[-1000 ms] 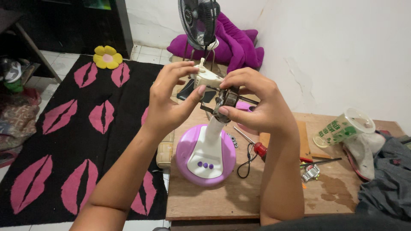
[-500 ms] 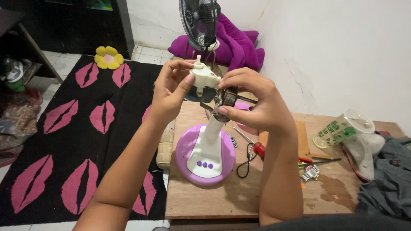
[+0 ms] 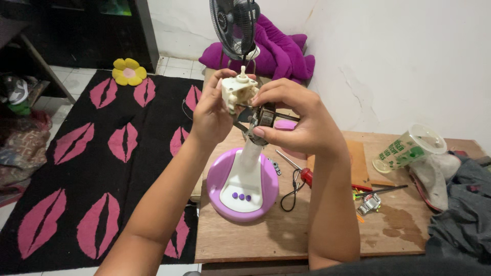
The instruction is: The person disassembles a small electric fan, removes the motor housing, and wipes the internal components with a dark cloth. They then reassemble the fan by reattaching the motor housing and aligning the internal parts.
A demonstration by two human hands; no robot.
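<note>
Lifted clear of motor [image 3: 266, 116] now: gearbox [image 3: 238, 90], pinched in left hand [image 3: 212, 115]; right hand [image 3: 299, 122] fingers clamped on motor above fan base [image 3: 243, 186].

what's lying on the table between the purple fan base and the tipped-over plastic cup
Head view: a red-handled screwdriver, a black wire and a brown board lie between the fan base and cup.

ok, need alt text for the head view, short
Two bare hands work at the top of a purple-and-white fan stand on a wooden table: the left hand holds a cream plastic gearbox, the right hand grips the dark motor beside it.
</note>
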